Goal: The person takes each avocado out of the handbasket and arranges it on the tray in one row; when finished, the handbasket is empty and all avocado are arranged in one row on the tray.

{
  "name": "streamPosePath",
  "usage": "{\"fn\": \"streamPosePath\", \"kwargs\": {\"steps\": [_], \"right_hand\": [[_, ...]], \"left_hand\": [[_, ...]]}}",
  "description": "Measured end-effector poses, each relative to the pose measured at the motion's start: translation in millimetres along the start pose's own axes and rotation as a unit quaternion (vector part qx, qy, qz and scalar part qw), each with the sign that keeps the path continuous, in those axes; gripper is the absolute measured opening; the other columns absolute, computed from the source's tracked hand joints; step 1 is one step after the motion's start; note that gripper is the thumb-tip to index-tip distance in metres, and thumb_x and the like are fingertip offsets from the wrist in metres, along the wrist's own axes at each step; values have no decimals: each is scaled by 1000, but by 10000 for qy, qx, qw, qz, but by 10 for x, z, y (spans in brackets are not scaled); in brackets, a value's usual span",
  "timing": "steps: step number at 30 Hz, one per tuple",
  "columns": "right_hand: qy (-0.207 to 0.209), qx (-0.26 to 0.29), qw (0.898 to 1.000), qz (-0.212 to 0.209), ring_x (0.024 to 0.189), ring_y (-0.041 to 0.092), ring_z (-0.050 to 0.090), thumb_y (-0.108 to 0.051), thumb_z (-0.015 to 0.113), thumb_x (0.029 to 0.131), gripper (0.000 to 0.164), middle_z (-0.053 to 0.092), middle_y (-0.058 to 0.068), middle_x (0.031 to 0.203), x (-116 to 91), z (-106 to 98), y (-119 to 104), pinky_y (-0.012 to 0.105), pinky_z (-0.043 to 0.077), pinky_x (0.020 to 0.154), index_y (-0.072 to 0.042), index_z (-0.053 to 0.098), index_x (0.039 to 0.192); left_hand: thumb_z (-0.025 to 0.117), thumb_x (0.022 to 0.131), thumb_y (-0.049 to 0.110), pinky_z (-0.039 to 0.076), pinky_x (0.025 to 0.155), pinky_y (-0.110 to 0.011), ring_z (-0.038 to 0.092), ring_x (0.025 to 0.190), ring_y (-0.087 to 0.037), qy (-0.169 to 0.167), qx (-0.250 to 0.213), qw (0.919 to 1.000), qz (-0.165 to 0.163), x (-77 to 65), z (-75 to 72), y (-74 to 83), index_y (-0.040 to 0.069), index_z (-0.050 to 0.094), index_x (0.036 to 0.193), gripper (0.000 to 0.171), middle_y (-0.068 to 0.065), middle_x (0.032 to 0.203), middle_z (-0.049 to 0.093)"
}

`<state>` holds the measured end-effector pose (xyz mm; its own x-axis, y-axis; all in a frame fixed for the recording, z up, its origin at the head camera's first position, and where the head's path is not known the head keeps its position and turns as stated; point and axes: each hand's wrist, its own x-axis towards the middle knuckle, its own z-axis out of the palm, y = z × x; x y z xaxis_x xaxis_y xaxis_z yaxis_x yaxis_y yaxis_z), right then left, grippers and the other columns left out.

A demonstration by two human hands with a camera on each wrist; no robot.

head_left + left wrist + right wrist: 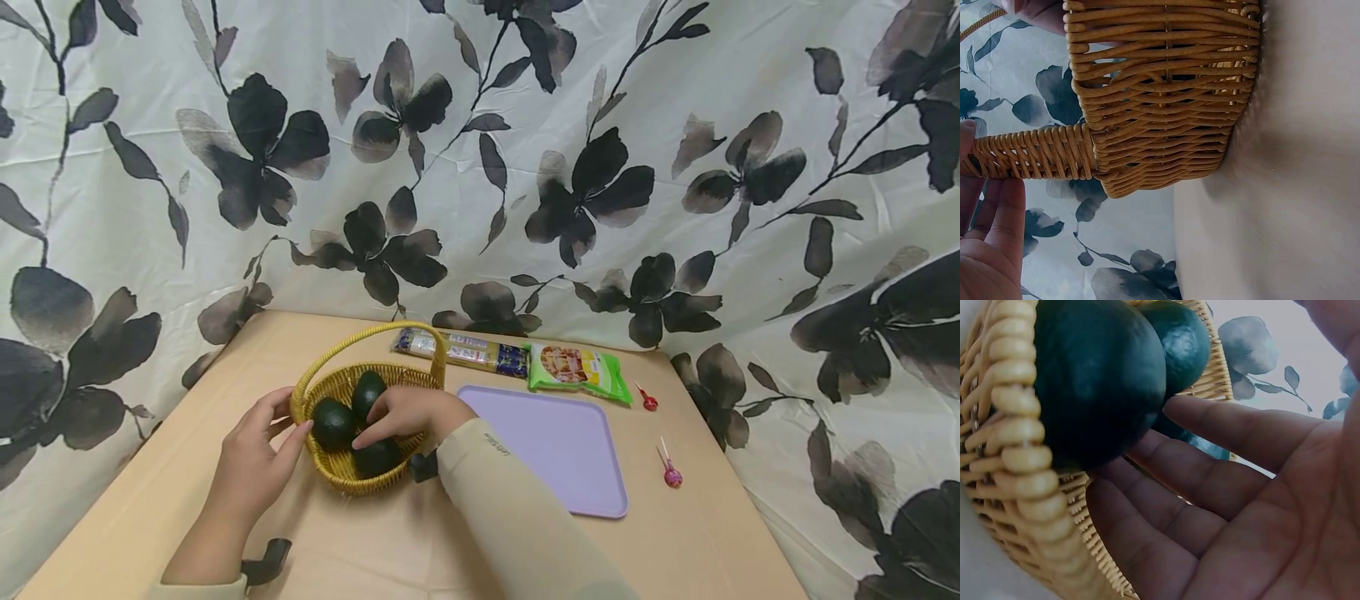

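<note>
A yellow wicker basket [352,483] with a tall handle stands on the table and holds three dark green avocados. One avocado [332,423] lies at the left, another [368,392] at the back, and a third avocado [377,459] at the front. My left hand [251,462] pinches the foot of the basket's handle [1035,153] between thumb and fingers. Inside the basket, my right hand [412,412] reaches among the avocados. In the right wrist view its fingers [1204,469] are fairly straight, fingertips by the large near avocado [1097,381], thumb held apart.
A lilac tray [551,450] lies right of the basket, partly under my right sleeve. Behind it are a long pasta packet [472,350] and a green food bag [577,371]. Two lollipops, a red lollipop [649,402] and a pink lollipop [672,477], lie farther right. Floral cloth [480,167] hangs behind.
</note>
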<state>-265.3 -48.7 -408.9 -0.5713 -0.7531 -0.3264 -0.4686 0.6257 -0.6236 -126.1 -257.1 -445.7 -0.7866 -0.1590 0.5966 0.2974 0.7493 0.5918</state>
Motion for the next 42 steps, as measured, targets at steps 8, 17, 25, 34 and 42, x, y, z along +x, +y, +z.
{"fn": "streamPosePath", "kwargs": {"steps": [8, 17, 25, 34, 42], "right_hand": [[-181, 28, 9996, 213, 96, 4, 62, -52, 79, 83, 43, 71, -13, 99, 27, 41, -39, 21, 56, 89, -18, 78, 109], [-105, -406, 9981, 442, 97, 5, 62, -57, 80, 80, 50, 69, -11, 99, 127, 51, -45, 20, 55, 89, -16, 78, 109], [-129, -506, 9953, 821, 93, 8, 61, -55, 84, 77, 47, 68, -10, 98, 203, 122, -95, 25, 57, 85, -18, 77, 103], [-246, -255, 9950, 929, 87, 13, 62, -41, 88, 77, 37, 66, -4, 93, 258, 185, -81, 27, 57, 75, -14, 73, 97], [-290, -230, 9948, 949, 89, 12, 62, -40, 89, 76, 37, 67, -5, 95, 289, 179, -55, 27, 57, 79, -15, 73, 99]], "left_hand": [[79, 87, 1, 50, 94, -5, 67, 113, -32, -75, 125, 9999, -82, 0, -1, -10, 4, 53, 140, 59, -11, 119, 67], [79, 86, -1, 47, 94, -2, 67, 111, -32, -13, 50, 10000, -10, 2, 0, 5, 3, 53, 139, 58, -11, 117, 67], [78, 88, 0, 59, 92, -24, 67, 110, -31, 9, 62, 10000, 6, -5, -2, 7, 4, 54, 139, 57, -10, 116, 67], [78, 88, 0, 61, 91, -31, 66, 110, -31, 11, -36, 10000, 40, -10, 11, 9, 4, 54, 139, 57, -10, 116, 67], [79, 88, 0, 55, 94, -12, 67, 110, -31, 33, -30, 10000, 50, -2, 1, 0, 4, 54, 138, 56, -9, 116, 67]]}}
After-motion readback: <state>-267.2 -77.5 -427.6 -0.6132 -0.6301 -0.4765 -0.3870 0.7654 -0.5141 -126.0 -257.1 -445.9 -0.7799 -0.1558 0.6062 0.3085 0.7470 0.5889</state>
